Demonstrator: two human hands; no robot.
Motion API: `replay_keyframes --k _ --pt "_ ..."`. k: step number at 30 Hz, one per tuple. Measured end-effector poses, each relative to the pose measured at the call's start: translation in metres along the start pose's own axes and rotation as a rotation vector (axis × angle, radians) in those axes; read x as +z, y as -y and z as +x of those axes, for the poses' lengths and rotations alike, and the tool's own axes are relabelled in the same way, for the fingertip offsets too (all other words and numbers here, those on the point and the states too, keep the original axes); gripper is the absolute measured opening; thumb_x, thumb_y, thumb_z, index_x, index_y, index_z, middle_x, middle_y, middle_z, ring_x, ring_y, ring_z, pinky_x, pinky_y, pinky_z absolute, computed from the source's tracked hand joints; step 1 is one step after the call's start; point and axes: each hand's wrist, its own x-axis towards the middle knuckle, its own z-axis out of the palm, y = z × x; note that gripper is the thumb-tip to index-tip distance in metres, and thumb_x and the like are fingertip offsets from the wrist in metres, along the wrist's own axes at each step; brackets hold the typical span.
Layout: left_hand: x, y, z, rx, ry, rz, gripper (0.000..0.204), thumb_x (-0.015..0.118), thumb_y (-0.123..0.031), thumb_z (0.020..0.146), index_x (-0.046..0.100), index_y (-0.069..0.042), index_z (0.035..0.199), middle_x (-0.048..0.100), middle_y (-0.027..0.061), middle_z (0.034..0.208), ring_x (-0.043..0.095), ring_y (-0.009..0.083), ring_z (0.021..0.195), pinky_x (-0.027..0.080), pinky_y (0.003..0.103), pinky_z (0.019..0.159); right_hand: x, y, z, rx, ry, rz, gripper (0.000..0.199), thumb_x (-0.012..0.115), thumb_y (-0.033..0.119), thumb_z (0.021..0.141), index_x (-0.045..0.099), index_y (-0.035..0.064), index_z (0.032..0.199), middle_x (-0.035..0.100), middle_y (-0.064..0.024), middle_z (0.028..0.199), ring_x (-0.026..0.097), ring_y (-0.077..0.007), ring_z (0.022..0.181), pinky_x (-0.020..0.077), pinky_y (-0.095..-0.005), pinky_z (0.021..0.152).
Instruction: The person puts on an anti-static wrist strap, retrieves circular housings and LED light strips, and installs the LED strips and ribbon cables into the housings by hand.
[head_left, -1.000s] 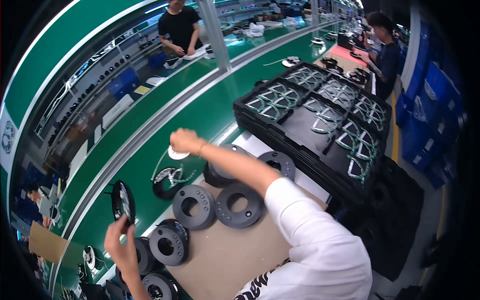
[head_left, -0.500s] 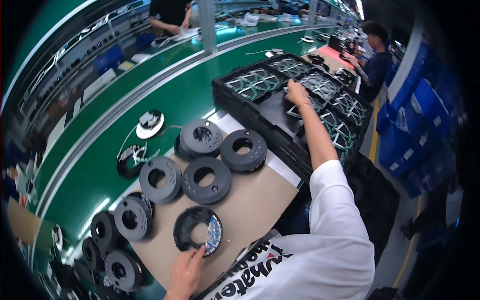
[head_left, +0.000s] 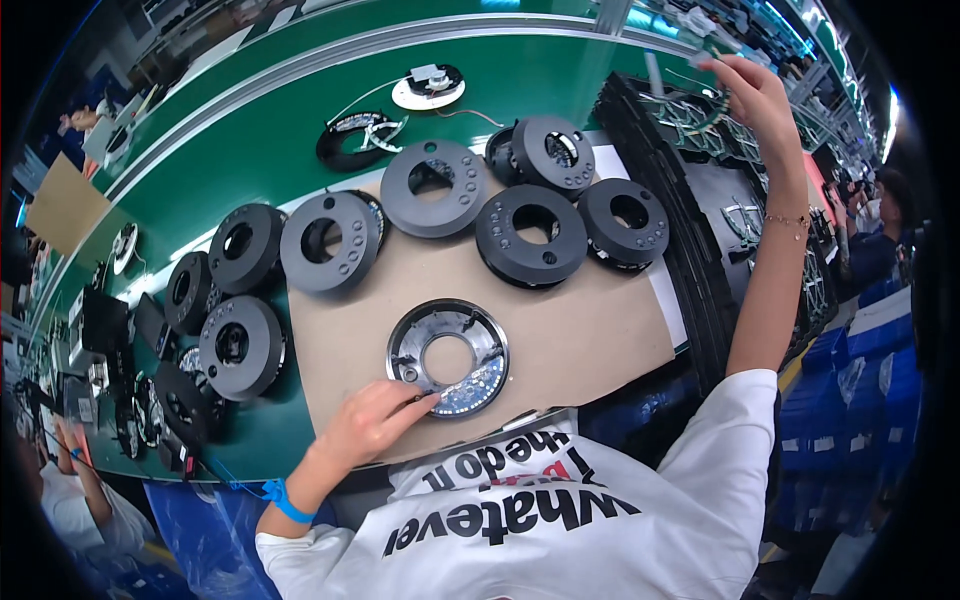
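A round black ring housing (head_left: 404, 335) lies open side up on the brown sheet in front of me, with a curved blue-white circuit board (head_left: 470, 390) along its near right side. My left hand (head_left: 372, 424) is closed at the housing's near edge, thumb and fingertips pinched beside the board. Out to the far right, my right hand (head_left: 758, 105) is raised above a black compartment tray. It pinches a white connector end, from which a bundle of green and white wires (head_left: 712, 122) hangs over the tray.
Several grey ring covers (head_left: 432, 190) curve around the brown sheet (head_left: 575, 340) on the green bench. The black tray (head_left: 675, 215) of wire bundles stands on the right. Behind the covers lie a white disc part (head_left: 428, 96) with a cable and a black ring (head_left: 345, 148).
My right hand has come up out of the tray with a wire bundle in its fingers. My left hand stays at the housing's edge. The view has swung round, shifting the bench in the picture.
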Motion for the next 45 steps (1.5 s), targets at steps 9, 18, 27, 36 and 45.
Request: replay_keyframes --k 9,18,27,36,45 --pt "-0.036 0.02 -0.012 -0.331 -0.286 0.088 0.033 0.058 0.006 0.065 0.067 -0.012 0.09 0.056 0.0122 0.107 0.054 0.0277 0.099 0.046 0.037 0.077 0.137 0.072 -0.091 0.027 0.728 0.552 0.013 0.061 0.013 0.08 0.064 0.0013 0.082 0.06 0.0009 0.071 0.041 0.0006 0.054 0.0278 -0.0142 0.043" --pt "-0.026 -0.04 0.039 -0.618 -0.567 -0.965 0.063 0.064 0.001 0.075 0.036 -0.006 0.13 0.049 0.0146 0.124 0.053 0.0252 0.11 0.046 0.033 0.088 0.185 0.086 -0.125 0.062 1.107 0.797 0.013 0.061 0.011 0.083 0.065 -0.001 0.085 0.062 -0.001 0.073 0.049 -0.0013 0.06 0.0326 -0.0156 0.045" --pt "-0.01 -0.03 0.031 -0.789 -0.462 -1.122 0.047 0.065 -0.001 0.077 0.046 0.0 0.121 0.063 0.0125 0.092 0.062 0.0154 0.083 0.049 0.024 0.075 0.189 0.067 -0.13 0.192 1.06 0.685 0.014 0.058 0.014 0.085 0.063 0.0013 0.089 0.06 0.0023 0.073 0.05 -0.0012 0.064 0.0385 -0.0171 0.053" --pt "-0.016 -0.03 0.066 -0.755 -0.391 -0.776 0.058 0.066 0.002 0.073 0.045 -0.01 0.125 0.061 0.0076 0.087 0.063 0.0114 0.071 0.054 0.022 0.06 0.191 0.048 -0.163 -0.414 0.525 -0.107 0.029 0.064 0.008 0.069 0.058 0.0011 0.097 0.057 -0.0111 0.095 0.052 -0.0246 0.088 0.0408 -0.035 0.078" --pt "-0.01 -0.021 0.068 -0.702 -0.554 -0.815 0.074 0.065 0.006 0.071 0.031 -0.01 0.134 0.051 0.0122 0.101 0.063 0.0148 0.072 0.055 0.024 0.062 0.212 0.064 -0.167 -0.326 0.789 0.365 0.038 0.061 0.013 0.077 0.047 0.0069 0.111 0.062 -0.0053 0.077 0.057 -0.0242 0.087 0.0349 -0.0349 0.084"
